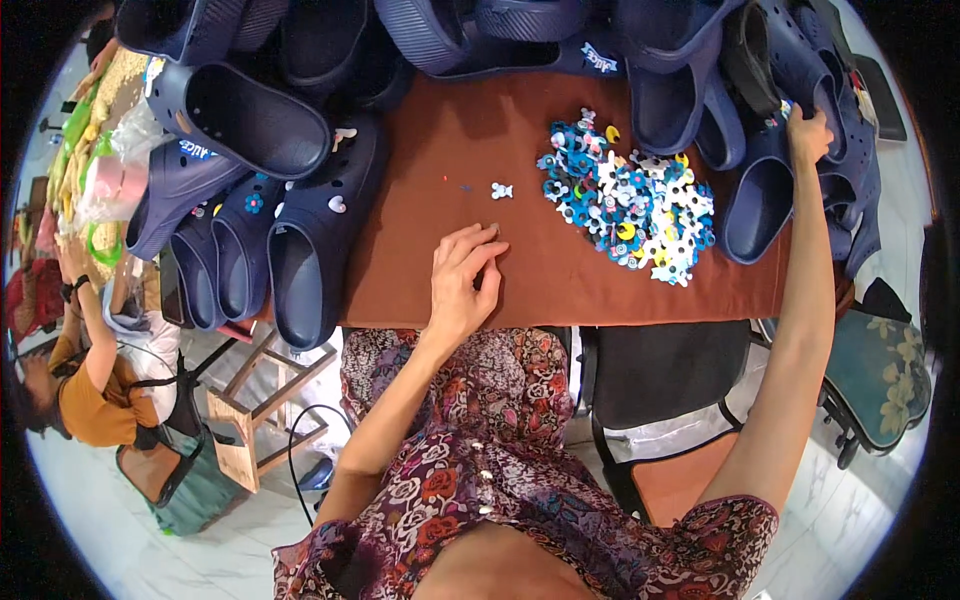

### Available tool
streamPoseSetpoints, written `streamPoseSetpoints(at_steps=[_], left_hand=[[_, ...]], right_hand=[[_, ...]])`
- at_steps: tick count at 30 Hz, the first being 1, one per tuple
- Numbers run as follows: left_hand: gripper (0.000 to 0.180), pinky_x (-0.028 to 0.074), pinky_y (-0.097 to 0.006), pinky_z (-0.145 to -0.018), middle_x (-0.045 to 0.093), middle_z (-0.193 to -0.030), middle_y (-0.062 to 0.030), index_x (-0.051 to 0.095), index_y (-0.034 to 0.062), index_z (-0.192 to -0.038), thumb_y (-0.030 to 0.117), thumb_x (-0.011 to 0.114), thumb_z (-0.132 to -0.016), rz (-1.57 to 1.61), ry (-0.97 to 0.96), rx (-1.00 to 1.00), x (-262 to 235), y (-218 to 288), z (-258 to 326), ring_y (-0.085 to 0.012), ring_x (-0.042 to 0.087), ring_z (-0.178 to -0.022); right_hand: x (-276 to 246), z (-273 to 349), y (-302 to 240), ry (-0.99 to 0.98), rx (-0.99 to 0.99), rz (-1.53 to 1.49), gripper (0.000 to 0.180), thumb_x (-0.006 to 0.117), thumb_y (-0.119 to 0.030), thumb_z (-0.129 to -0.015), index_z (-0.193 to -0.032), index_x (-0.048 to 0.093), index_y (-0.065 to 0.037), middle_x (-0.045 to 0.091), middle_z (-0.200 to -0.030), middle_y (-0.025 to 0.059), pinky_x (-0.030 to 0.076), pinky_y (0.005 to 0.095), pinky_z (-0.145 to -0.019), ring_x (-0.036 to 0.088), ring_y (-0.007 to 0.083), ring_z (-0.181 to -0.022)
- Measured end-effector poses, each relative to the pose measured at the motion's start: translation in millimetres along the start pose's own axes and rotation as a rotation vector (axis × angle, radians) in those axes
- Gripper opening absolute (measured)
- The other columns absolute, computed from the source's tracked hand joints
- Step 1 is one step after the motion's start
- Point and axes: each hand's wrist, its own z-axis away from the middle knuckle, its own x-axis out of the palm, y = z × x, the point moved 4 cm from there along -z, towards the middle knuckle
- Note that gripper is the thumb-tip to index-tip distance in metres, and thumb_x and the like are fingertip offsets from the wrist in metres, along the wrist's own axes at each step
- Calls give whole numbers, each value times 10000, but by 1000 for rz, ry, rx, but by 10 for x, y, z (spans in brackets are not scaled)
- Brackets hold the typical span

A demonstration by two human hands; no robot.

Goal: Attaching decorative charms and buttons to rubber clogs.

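Observation:
My left hand [466, 280] rests on the brown tablecloth [430, 140], fingers loosely bent, thumb apart, with nothing visible in it. Just beyond its fingertips lies a small white bear-shaped shoe charm [501, 190]. My right arm stretches to the far right, where my right hand [810, 135] closes on the edge of a navy clog [800, 50] among other clogs; the fingertips are partly hidden. Between my hands spreads a heap of shoe charms [630, 205] in blue, white and yellow. At the left stand navy clogs [312, 225], some with charms fitted in their holes.
More navy clogs [430, 35] line the far side of the table. A black-backed chair [665, 375] stands at the near edge, right of my lap. A wooden stool frame [245, 420] is at lower left. Another person [100, 390] works at a side table at far left.

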Motion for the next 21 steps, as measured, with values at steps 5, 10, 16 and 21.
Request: streamPoseSetpoints(at_steps=[5,10,16,21], left_hand=[[211,493,-414,-906,680,-1026,-131,689,29,-936,-68,574,-787,197,104,-85,-68,-48,-3,-327,618,-1063],[185,514,-393,-877,678,-945,-130,666,16,-871,-96,545,-788,275,192,-146,-112,-108,13,-319,643,-1023],[199,513,-392,-881,682,-951,-134,670,18,-877,-100,540,-785,286,199,-117,-95,-95,-22,-313,649,-1024],[192,509,-393,-889,685,-976,-137,675,19,-889,-87,543,-799,317,208,-121,-121,-109,-7,-314,644,-1036]], right_hand=[[41,-109,183,-26,198,4,455,631,-500,-827,-1216,641,-265,631,-1236,128,460,490,-937,579,361,-1140],[-28,3,90,81,205,-168,367,669,-450,-821,-1141,667,-272,667,-1171,63,461,505,-895,634,319,-1047],[-515,100,93,259,99,-131,300,675,-409,-821,-1090,677,-278,688,-1085,35,425,539,-843,643,301,-1020],[-1061,509,297,246,108,-45,300,659,-397,-847,-1114,650,-260,687,-1057,38,437,530,-804,657,296,-973]])
